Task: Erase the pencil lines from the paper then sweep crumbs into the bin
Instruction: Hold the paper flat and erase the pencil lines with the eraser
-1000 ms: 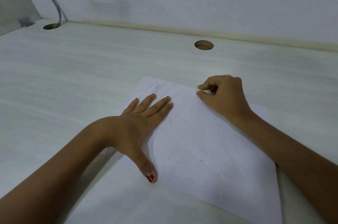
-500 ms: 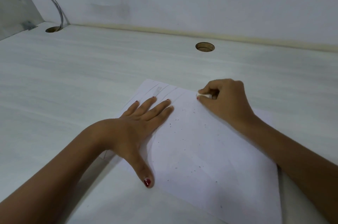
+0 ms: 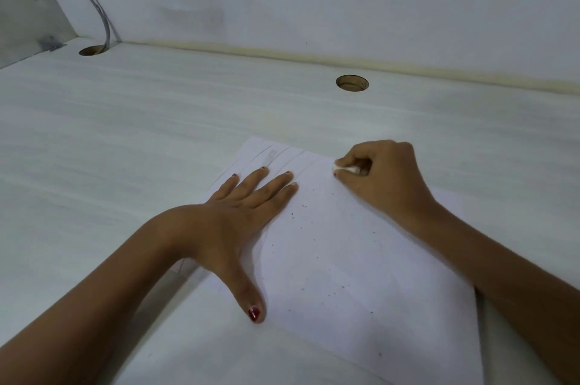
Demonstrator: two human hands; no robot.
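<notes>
**Carefully at the corner: eraser working the pencil lines**

The paper [image 3: 361, 259] lies flat on the desk, filling the lower middle and lower right of the frame. Its far corner points toward the centre. Faint pencil lines [image 3: 284, 158] run across that upper corner, with a grey smudge among them. Dark crumbs [image 3: 303, 206] are scattered over the middle of the sheet.

The right hand [image 3: 386, 183], right of centre, is curled into a loose fist. It pinches a small white eraser [image 3: 343, 168] between thumb and fingertips, with the tip at the sheet's upper edge. The left hand [image 3: 244, 215] lies open and flat on the left part of the paper, fingers straight and thumb spread toward the bottom of the frame, pinning the sheet down.

Erasing looks to be the step in hand, and lines remain above the left fingertips. To do it well:
- Use short strokes away from the pinning hand so the thin sheet does not buckle or crease.
- Use light pressure near the edge, where the paper could fold over.
- Slide the flat hand closer to the lines being worked.
- Keep the crumbs on the sheet so they are easier to gather later.

No bin is in view.

Beyond the paper, the pale desk [image 3: 125, 139] has a round hole [image 3: 352, 83] above centre. A second hole at upper left takes a cable [image 3: 94, 1].
</notes>
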